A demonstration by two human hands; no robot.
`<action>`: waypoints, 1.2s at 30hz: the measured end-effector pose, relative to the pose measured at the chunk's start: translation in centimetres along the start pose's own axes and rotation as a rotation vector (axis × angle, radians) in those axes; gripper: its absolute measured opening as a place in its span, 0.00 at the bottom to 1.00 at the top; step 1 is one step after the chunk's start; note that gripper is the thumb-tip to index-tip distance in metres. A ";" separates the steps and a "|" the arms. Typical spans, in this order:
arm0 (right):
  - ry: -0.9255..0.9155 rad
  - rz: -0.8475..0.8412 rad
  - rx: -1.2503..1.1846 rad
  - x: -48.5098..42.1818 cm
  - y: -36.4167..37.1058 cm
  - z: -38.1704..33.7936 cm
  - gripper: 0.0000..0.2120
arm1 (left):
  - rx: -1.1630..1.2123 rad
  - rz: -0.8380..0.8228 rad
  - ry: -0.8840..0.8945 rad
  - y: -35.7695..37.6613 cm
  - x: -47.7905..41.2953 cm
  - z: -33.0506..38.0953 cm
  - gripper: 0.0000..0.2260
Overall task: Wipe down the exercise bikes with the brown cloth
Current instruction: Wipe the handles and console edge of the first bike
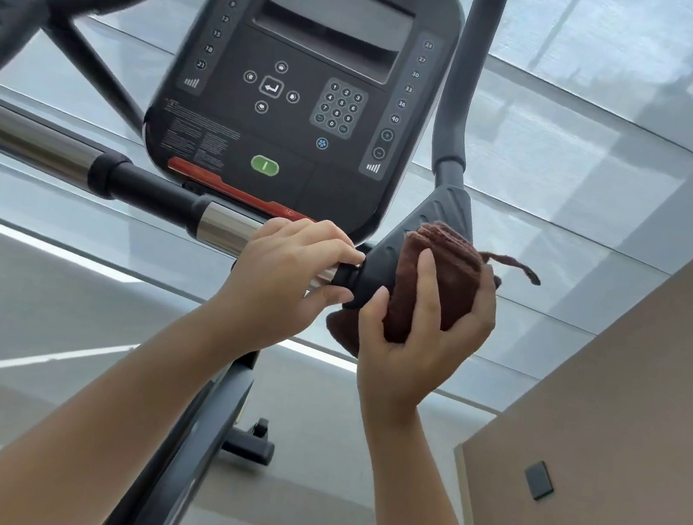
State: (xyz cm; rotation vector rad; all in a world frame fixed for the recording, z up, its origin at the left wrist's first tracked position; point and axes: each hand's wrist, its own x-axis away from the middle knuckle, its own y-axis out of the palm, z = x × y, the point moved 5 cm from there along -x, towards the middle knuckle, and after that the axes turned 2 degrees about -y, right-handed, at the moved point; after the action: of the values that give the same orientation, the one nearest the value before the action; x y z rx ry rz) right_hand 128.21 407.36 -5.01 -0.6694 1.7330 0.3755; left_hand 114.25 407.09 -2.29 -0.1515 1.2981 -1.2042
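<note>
Right hand (421, 318) grips the brown cloth (436, 284) round the handlebar (401, 243); left hand (289, 271) clasps its chrome bar (224, 226).

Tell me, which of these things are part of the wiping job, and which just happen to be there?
In the job:
brown cloth, held by the right hand against the black handlebar grip
left hand, gripping the chrome bar
console of the same bike

Just there:
window blinds
beige wall
dark wall plate
</note>
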 end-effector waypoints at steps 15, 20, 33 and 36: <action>-0.063 0.060 0.108 -0.2 0.7 -1.9 0.13 | 0.027 -0.046 0.036 -0.2 0.0 -0.4 0.12; -0.220 0.005 0.143 0.0 0.9 -2.2 0.14 | 0.005 -0.054 0.053 -0.2 0.0 -0.5 0.12; -0.232 0.022 0.042 -0.4 0.0 -0.3 0.13 | 0.057 -0.063 0.062 -0.2 0.0 -0.9 0.13; -0.194 0.084 0.077 0.0 0.7 -1.7 0.12 | 0.058 -0.056 0.073 -0.2 0.1 -0.8 0.12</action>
State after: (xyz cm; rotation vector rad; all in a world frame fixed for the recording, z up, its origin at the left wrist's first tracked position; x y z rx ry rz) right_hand 126.46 406.98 -4.67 -0.4894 1.5852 0.4163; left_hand 113.51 407.37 -2.51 -0.1030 1.3288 -1.3039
